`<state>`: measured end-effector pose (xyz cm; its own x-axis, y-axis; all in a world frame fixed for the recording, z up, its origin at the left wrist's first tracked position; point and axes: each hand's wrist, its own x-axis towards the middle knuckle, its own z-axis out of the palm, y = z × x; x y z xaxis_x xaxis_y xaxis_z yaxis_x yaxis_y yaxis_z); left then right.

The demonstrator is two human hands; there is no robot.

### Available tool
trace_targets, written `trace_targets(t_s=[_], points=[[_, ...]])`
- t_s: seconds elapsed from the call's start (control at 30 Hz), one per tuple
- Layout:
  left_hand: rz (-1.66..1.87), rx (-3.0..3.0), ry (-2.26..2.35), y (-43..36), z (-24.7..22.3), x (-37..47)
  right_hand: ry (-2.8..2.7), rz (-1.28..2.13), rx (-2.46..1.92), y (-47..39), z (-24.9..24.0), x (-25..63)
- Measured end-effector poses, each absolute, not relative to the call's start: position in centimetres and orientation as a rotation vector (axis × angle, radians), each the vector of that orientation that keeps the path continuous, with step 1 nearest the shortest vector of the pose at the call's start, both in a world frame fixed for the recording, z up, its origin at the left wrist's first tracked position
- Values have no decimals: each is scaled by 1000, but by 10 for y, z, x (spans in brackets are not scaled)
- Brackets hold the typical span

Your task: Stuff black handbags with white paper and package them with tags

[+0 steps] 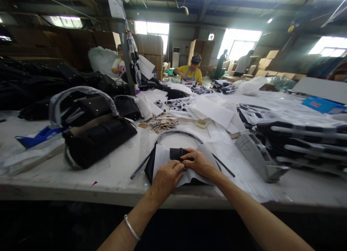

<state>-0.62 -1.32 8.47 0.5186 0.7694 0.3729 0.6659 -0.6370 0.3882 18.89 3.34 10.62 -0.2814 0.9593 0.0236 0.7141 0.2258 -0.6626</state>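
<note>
The left hand point(166, 178) and right hand point(199, 162) curled close together over the black bag point(149, 170) near the edge of the table point(114, 177); any pinch was hidden. Careless pulling might have creased the white sheet point(162, 157) or dragged the bag off.

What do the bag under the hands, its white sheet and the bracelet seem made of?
Bag: black, smooth, perhaps leather or imitation, with a faint sheen.
White sheet: matt, perhaps paper or thin foam, given its drape.
Bracelet: probably polished silvery metal, by its highlights.
</note>
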Motion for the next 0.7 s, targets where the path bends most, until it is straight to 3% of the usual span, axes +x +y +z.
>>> trace_targets(t_s=[0.33,0.7], points=[[819,2742,1164,-16,78,-2,-2229,940,-1449,35,114,199],[595,2622,1145,-25,98,-1,-2218,718,-1451,34,99,194]])
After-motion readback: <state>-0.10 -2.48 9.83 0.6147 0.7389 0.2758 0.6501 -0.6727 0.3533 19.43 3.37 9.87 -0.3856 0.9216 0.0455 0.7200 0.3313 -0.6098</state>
